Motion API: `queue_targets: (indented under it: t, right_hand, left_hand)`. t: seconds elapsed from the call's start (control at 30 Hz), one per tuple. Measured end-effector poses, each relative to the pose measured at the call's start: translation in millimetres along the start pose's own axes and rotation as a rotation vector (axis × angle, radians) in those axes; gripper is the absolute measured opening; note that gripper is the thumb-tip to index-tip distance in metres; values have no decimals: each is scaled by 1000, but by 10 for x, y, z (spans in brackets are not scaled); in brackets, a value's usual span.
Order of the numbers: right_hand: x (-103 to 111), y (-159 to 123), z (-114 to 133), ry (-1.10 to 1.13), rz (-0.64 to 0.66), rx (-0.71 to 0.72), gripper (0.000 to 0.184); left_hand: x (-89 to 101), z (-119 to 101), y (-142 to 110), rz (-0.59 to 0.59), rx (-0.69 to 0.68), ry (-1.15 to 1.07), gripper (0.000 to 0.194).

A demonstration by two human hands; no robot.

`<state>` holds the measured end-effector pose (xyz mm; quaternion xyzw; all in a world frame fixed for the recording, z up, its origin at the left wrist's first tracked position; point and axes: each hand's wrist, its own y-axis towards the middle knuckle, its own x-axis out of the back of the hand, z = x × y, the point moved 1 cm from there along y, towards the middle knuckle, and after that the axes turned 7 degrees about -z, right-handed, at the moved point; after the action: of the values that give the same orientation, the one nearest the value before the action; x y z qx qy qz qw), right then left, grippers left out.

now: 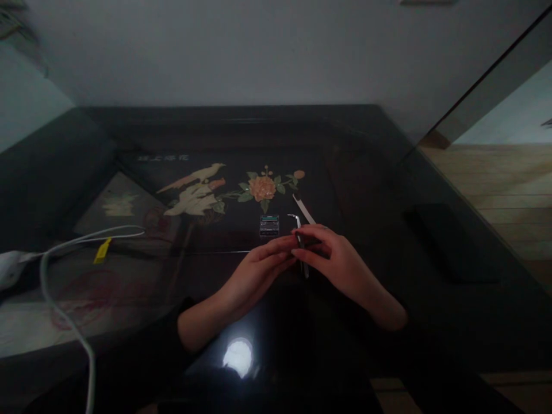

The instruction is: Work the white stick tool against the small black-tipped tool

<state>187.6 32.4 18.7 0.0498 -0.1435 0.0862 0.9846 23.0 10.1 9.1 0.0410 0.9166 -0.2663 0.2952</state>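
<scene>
A slim silvery tool with a bent tip point(298, 223) stands up between my two hands, its lower end showing below the fingers. My right hand point(328, 253) pinches it between thumb and fingertips. From the other side, my left hand point(263, 267) meets it with fingers closed together at the tool. Just beyond my left fingers lies a small clear case point(269, 226) with a greenish strip and dark parts inside. A flat pale stick with a dark end point(305, 209) rests beyond my right hand, partly covered by it.
The dark glossy table point(366, 172) bears a flower and bird picture. At left lie a white cable point(64, 313) with a yellow tag point(102, 250) and a white plug point(12, 267). A dark flat object point(452, 241) lies at right. A wall point(215, 52) rises behind.
</scene>
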Motion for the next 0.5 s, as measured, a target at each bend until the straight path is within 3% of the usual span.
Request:
queue_targets:
  t: [0.23,0.3,0.4,0.5]
  right_hand:
    - [-29,-47,158,198,49,0,31]
    - [-42,-65,181,266,85,-13,34]
    - [-67,-93,178,400,175,-76,39]
    - [-90,-107,154,495,214,-109,38]
  left_hand:
    - [80,-64,-29,26,-55,-21,11]
    - [132,-42,-24,92,22,-23,10]
    - [200,-6,-21,262,175,5,26]
    - [239,-11,-27,376,234,17,29]
